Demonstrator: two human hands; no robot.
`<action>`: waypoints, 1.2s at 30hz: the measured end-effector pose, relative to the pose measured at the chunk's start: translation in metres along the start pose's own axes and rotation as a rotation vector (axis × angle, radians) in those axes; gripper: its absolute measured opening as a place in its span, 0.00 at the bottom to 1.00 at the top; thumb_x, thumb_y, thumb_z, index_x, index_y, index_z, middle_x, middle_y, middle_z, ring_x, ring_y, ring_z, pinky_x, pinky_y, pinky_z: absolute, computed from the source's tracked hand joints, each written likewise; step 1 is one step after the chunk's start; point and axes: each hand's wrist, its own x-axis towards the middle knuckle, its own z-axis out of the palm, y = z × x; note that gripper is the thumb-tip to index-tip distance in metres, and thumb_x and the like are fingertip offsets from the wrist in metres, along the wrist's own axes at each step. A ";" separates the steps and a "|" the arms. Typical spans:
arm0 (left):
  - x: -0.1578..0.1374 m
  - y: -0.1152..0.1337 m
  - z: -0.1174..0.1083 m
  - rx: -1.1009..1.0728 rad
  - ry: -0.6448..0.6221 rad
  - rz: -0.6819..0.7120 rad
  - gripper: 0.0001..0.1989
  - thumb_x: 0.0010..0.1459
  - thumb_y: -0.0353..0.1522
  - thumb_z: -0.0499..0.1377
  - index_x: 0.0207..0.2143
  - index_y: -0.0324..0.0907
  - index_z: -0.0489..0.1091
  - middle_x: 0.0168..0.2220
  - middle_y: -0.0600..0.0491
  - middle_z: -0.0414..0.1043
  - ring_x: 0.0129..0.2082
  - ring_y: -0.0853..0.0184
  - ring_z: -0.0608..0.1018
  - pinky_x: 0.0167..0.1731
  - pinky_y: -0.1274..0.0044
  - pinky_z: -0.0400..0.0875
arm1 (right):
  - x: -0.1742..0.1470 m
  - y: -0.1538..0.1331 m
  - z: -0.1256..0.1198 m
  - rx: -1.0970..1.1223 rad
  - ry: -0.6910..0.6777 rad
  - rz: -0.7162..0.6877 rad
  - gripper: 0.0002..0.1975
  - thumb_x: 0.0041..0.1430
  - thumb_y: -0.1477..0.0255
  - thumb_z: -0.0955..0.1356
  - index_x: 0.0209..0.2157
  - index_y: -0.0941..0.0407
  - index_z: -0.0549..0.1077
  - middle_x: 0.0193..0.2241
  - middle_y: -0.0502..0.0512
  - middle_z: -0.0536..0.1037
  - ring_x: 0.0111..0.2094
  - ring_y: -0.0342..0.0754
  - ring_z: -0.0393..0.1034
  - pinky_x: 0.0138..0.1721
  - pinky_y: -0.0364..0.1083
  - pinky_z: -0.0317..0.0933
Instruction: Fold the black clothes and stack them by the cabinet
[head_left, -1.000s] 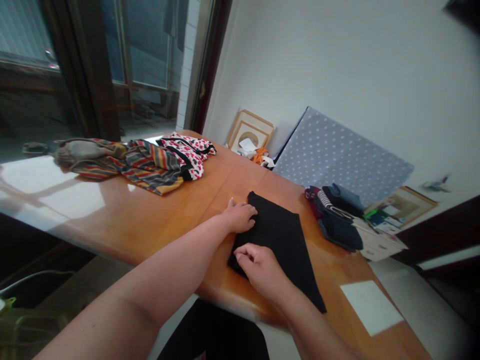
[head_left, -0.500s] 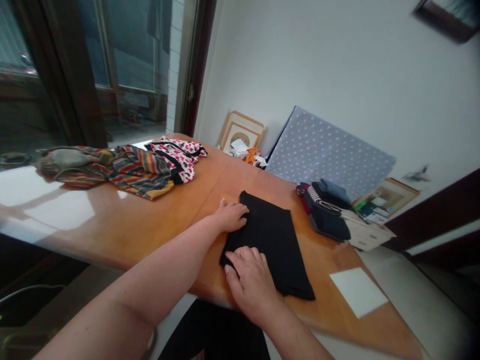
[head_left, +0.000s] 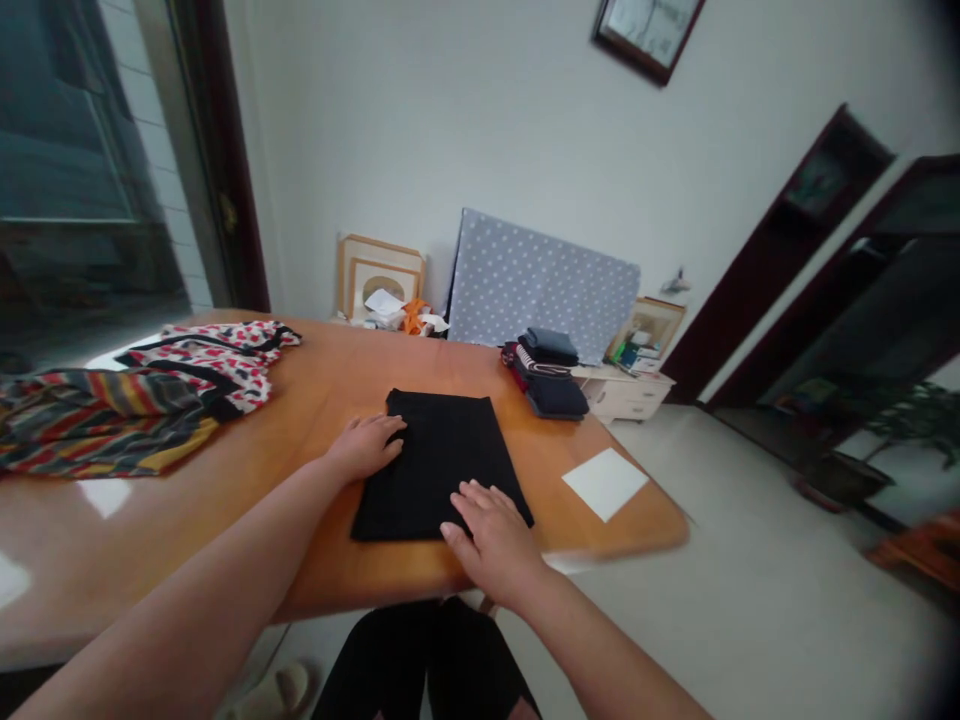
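Note:
A black garment (head_left: 442, 455), folded into a flat near-rectangle, lies on the wooden table (head_left: 322, 545) in front of me. My left hand (head_left: 369, 445) rests on its left edge, palm down, with the fingers stretched over the cloth. Nearer to me, my right hand (head_left: 491, 530) lies on the lower right part, fingers spread and flat. Neither hand grasps the fabric. What kind of garment it is, I cannot tell from the fold.
Unfolded striped cloth (head_left: 97, 420) and a red-and-white patterned garment (head_left: 232, 360) lie at the left. A stack of folded clothes (head_left: 551, 375) stands at the back right. White paper (head_left: 606, 484) lies near the right corner. Behind is a polka-dot covered panel (head_left: 536, 285).
My view has swung to the right. My right hand has slid from the garment's near left corner to its lower right part. The left hand stays on the left edge.

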 end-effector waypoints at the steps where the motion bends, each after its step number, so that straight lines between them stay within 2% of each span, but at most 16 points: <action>1: 0.003 -0.003 0.001 0.019 0.002 0.013 0.27 0.63 0.43 0.47 0.62 0.48 0.64 0.65 0.49 0.61 0.65 0.56 0.62 0.63 0.61 0.52 | -0.004 0.006 -0.004 0.008 -0.001 0.013 0.23 0.67 0.61 0.61 0.58 0.54 0.70 0.61 0.61 0.68 0.64 0.55 0.58 0.64 0.58 0.48; 5: 0.018 -0.006 -0.002 0.122 -0.075 0.035 0.27 0.62 0.40 0.48 0.61 0.44 0.65 0.64 0.47 0.62 0.64 0.55 0.63 0.62 0.64 0.55 | -0.020 0.029 -0.017 0.047 0.118 0.060 0.21 0.68 0.62 0.60 0.57 0.53 0.71 0.58 0.58 0.71 0.62 0.52 0.62 0.64 0.57 0.50; 8: 0.017 0.012 -0.011 0.177 -0.079 0.001 0.27 0.62 0.37 0.48 0.61 0.39 0.65 0.63 0.43 0.64 0.64 0.55 0.64 0.62 0.65 0.56 | -0.035 0.050 -0.022 0.038 0.224 0.119 0.19 0.67 0.65 0.61 0.55 0.54 0.73 0.55 0.59 0.74 0.59 0.52 0.65 0.62 0.56 0.53; 12: -0.012 0.054 -0.015 0.088 0.037 0.025 0.30 0.67 0.43 0.39 0.63 0.35 0.62 0.65 0.41 0.61 0.66 0.57 0.61 0.64 0.66 0.53 | -0.055 0.081 -0.020 0.031 0.305 0.211 0.18 0.65 0.67 0.62 0.53 0.56 0.74 0.51 0.60 0.77 0.54 0.53 0.69 0.58 0.53 0.59; 16: -0.049 0.075 -0.003 0.070 0.004 -0.053 0.34 0.67 0.49 0.38 0.66 0.41 0.56 0.69 0.43 0.52 0.70 0.54 0.52 0.65 0.57 0.46 | -0.068 0.098 -0.012 0.046 0.289 0.268 0.18 0.64 0.68 0.62 0.52 0.56 0.74 0.49 0.59 0.77 0.51 0.52 0.70 0.55 0.51 0.61; 21: -0.070 0.074 0.008 0.102 -0.044 -0.122 0.37 0.66 0.53 0.38 0.70 0.42 0.48 0.71 0.45 0.42 0.71 0.52 0.46 0.63 0.47 0.37 | -0.069 0.097 -0.007 0.031 0.273 0.329 0.18 0.60 0.69 0.64 0.52 0.55 0.74 0.51 0.58 0.76 0.53 0.54 0.68 0.56 0.52 0.59; 29: -0.068 0.074 0.009 0.090 -0.032 -0.134 0.39 0.64 0.55 0.36 0.70 0.44 0.47 0.71 0.46 0.42 0.71 0.51 0.45 0.62 0.46 0.34 | -0.053 0.078 -0.002 -0.093 0.295 0.475 0.16 0.58 0.64 0.67 0.48 0.51 0.76 0.50 0.57 0.76 0.52 0.56 0.65 0.54 0.53 0.55; 33: -0.069 0.074 0.010 0.081 -0.046 -0.133 0.40 0.64 0.56 0.35 0.70 0.43 0.47 0.71 0.45 0.41 0.71 0.52 0.45 0.62 0.45 0.34 | -0.040 0.068 -0.005 -0.137 0.289 0.579 0.13 0.60 0.64 0.65 0.42 0.50 0.78 0.46 0.57 0.77 0.50 0.57 0.65 0.50 0.54 0.54; 36: -0.069 0.075 0.008 0.077 -0.055 -0.144 0.40 0.64 0.56 0.35 0.70 0.44 0.47 0.71 0.45 0.41 0.71 0.52 0.45 0.62 0.45 0.34 | -0.031 0.065 -0.010 -0.124 0.280 0.607 0.14 0.63 0.64 0.62 0.42 0.50 0.77 0.42 0.57 0.78 0.47 0.55 0.66 0.47 0.52 0.54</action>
